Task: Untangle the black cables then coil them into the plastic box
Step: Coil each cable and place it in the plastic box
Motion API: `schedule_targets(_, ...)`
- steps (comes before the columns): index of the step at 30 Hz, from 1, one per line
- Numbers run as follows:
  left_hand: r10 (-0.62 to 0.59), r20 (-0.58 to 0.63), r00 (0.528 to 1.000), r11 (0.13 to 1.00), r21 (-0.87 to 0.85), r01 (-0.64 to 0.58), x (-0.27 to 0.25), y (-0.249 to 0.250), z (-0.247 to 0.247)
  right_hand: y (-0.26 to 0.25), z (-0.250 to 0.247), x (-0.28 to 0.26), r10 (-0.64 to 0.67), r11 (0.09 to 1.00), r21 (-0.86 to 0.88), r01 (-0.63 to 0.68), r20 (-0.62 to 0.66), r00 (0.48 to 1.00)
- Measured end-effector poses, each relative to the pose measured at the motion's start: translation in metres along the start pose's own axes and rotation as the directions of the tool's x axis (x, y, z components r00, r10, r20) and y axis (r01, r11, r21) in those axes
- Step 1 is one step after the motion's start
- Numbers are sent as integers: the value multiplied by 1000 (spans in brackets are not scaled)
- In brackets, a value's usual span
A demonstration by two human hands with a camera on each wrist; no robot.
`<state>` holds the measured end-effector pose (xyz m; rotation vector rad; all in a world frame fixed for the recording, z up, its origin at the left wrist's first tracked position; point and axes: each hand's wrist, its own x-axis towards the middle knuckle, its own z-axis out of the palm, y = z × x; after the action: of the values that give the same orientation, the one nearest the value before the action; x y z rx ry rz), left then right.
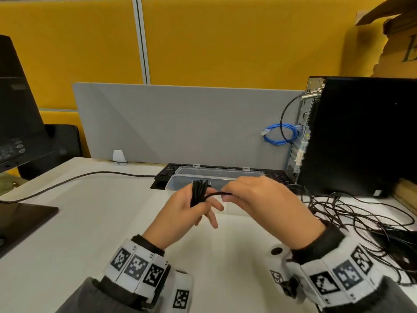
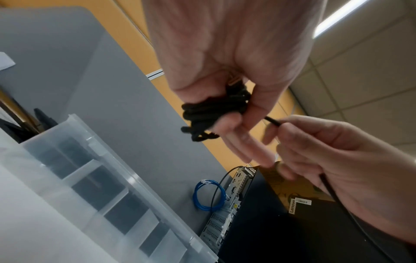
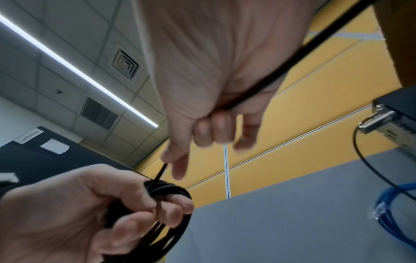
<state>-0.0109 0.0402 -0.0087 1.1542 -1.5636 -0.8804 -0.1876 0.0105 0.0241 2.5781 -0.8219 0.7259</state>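
Above a white desk (image 1: 90, 222), in the head view, a coil of black cable (image 1: 199, 192) is gripped in the left hand (image 1: 182, 211), while a free strand (image 1: 216, 194) running from the coil is pinched by the right hand (image 1: 266, 204). Just behind the hands, an open clear plastic box (image 1: 180, 180) is set on a black keyboard (image 1: 167, 173). A tangle of black cables (image 1: 361, 222) is spread on the desk to the right, near a black computer tower (image 1: 361, 136). In the left wrist view, the coil (image 2: 209, 115) is seen wrapped around the left hand's fingers (image 2: 229, 124), and the strand (image 2: 273, 121) is held in the right hand's fingertips (image 2: 283, 128). In the right wrist view, the strand (image 3: 161, 171) is pinched between thumb and forefinger, and the cable (image 3: 303, 51) is passed on across the right palm.
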Motion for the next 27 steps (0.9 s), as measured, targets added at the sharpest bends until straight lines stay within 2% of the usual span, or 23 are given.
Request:
schedule_targets(2, -9, -9, 1000, 1000, -12, 9, 0, -3, -1, 2, -5, -1, -5, 998, 65, 1, 54, 999)
schedule_targets(4, -8, -26, 1000, 1000, 23, 9, 1, -6, -4, -2, -12, -2, -30, 991, 131, 26, 27, 999)
schedule_targets(6, -11, -16, 1000, 998, 67, 12, 0, -6, -8, -3, -17, -3, -30, 982, 184, 48, -98, 995)
schedule_targets(9, -12, 111, 994, 999, 44, 7, -4, 0, -4, 1, -22, -1, 71, 981, 193, -17, -274, 959)
schedule_targets(11, 13, 172, 985, 1000, 7, -15, -6, 6, 1, 4, -19, -1, 132, 982, 171, -77, -339, 932)
schedule_targets(13, 56, 186, 981, 998, -48, -48, -8, 10, 4, 8, -16, -1, 197, 971, 196, -135, -344, 918)
schedule_targets(14, 75, 185, 980, 995, -82, -60, -9, 11, 5, 11, -16, -1, 235, 956, 242, -163, -304, 923)
schedule_targets(16, 105, 181, 978, 986, -150, -78, -9, 11, 8, 15, -17, -1, 284, 902, 374, -215, -138, 949)
schedule_targets(18, 134, 132, 982, 970, -223, -102, -8, 8, 9, 14, -18, -2, 276, 810, 525, -263, 55, 960)
schedule_targets(20, 165, 74, 983, 935, -328, -133, -7, 6, 9, 12, -18, -1, 265, 710, 633, -308, 164, 950)
schedule_targets(23, 168, 36, 985, 901, -412, -138, -5, 4, 9, 8, -15, 1, 249, 558, 748, -358, 261, 933)
schedule_targets(27, 164, 10, 986, 856, -498, -137, -5, 4, 9, 5, -11, 2, 237, 547, 753, -364, 278, 931)
